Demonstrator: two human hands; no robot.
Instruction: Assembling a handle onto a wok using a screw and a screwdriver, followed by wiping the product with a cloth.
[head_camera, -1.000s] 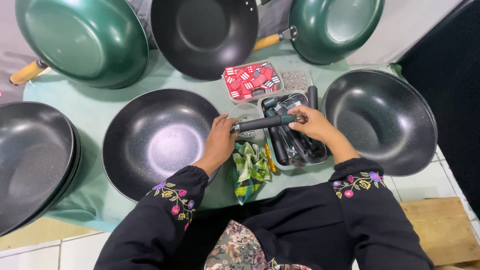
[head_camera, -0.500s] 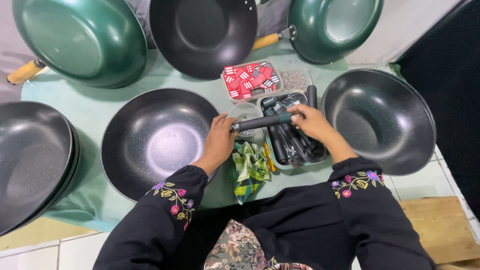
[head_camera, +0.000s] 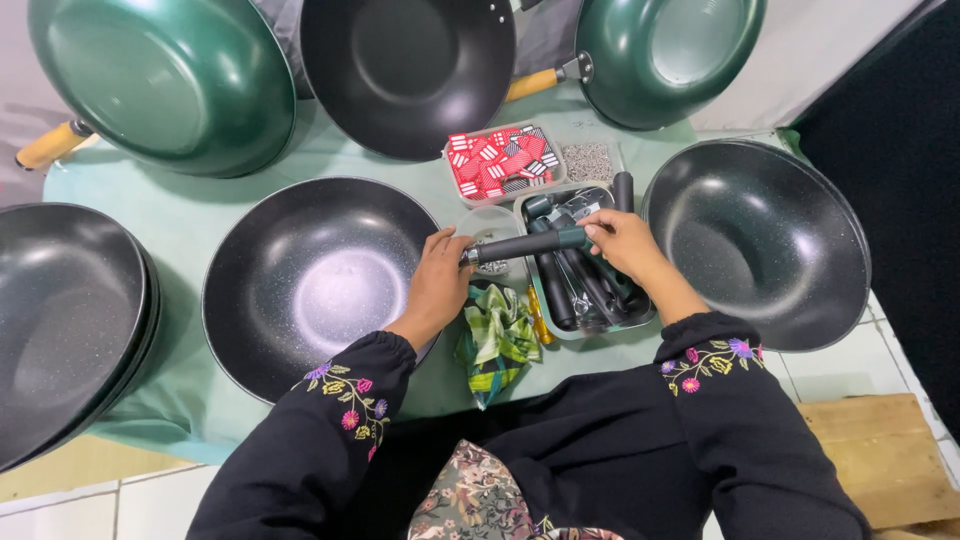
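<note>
Both hands hold one dark pan handle (head_camera: 525, 244) level: the left hand (head_camera: 438, 285) pinches its metal end beside the black wok (head_camera: 310, 280), and the right hand (head_camera: 625, 240) grips the far end over the tray of handles (head_camera: 640, 312).

Tabletop under pale green cloth (head_camera: 140, 210), black woks (head_camera: 315, 280) along near edge, green pans (head_camera: 165, 80) at far edge, parts trays (head_camera: 505, 160) centre, folded green rag (head_camera: 497, 340) near edge.

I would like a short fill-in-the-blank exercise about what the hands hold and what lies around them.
1. Both hands, left hand and right hand, hold one dark pan ____.
2. The tray under the right hand holds more dark ____.
3. The small box behind it holds ____ and white tags.
4. The cloth under the woks is pale ____.

Missing words: handle; handles; red; green
</note>
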